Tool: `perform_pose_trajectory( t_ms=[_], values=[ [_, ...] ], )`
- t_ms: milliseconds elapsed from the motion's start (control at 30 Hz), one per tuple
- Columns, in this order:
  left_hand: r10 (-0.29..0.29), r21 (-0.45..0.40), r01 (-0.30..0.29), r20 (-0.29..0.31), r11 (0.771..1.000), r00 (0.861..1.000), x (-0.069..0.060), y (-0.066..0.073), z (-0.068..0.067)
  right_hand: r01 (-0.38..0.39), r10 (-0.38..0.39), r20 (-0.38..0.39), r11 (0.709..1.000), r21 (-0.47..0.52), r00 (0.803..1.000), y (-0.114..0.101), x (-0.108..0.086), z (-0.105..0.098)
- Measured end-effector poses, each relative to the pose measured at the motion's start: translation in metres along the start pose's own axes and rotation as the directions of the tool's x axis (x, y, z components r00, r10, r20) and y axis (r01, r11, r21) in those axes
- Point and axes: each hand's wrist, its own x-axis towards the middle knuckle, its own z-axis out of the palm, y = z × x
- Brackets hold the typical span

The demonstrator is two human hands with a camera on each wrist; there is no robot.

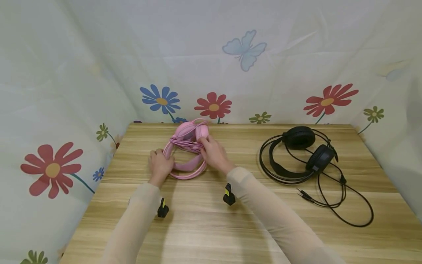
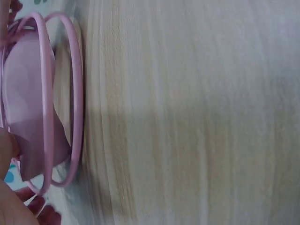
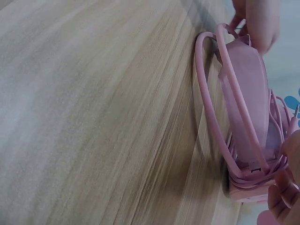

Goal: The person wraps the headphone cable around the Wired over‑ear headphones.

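Pink headphones (image 1: 188,167) rest at the back left of the wooden table, their cable bundled across the band near the ear cups. My left hand (image 1: 160,165) grips the left side of the headband, thumb on the inner side. On the other side, my right hand (image 1: 215,153) pinches the bundled cable beside the right ear cup (image 1: 202,132). The left wrist view shows the pink band (image 2: 30,93) with the left hand (image 2: 14,201) around its end. In the right wrist view the right hand (image 3: 288,187) holds the cable at the cup.
Black headphones (image 1: 298,137) lie on the right of the table (image 1: 197,234), their cable looped toward the right front with its plugs (image 1: 306,196) to the left. Behind the table hangs a pale cloth (image 1: 184,55) with printed flowers. Small black devices (image 1: 229,196) are at both wrists.
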Motion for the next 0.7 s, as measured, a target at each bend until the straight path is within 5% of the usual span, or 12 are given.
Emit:
perform_pose_trajectory(
  t_ms=[200,333,700],
  values=[
    [0.127,0.023,-0.125,-0.146,0.992,0.981,-0.002,0.007,0.003,-0.026,0.025,0.015,1.0,0.009,1.0,-0.002,0.0,-0.001],
    [0.167,0.001,-0.17,-0.192,0.985,0.967,-0.001,0.009,0.003,-0.018,0.018,0.015,1.0,0.02,1.0,-0.002,-0.002,-0.001],
    [0.223,-0.027,-0.23,-0.152,0.973,0.963,-0.004,0.012,-0.008,-0.001,0.001,0.022,1.0,0.013,1.0,0.005,-0.009,-0.012]
  ],
)
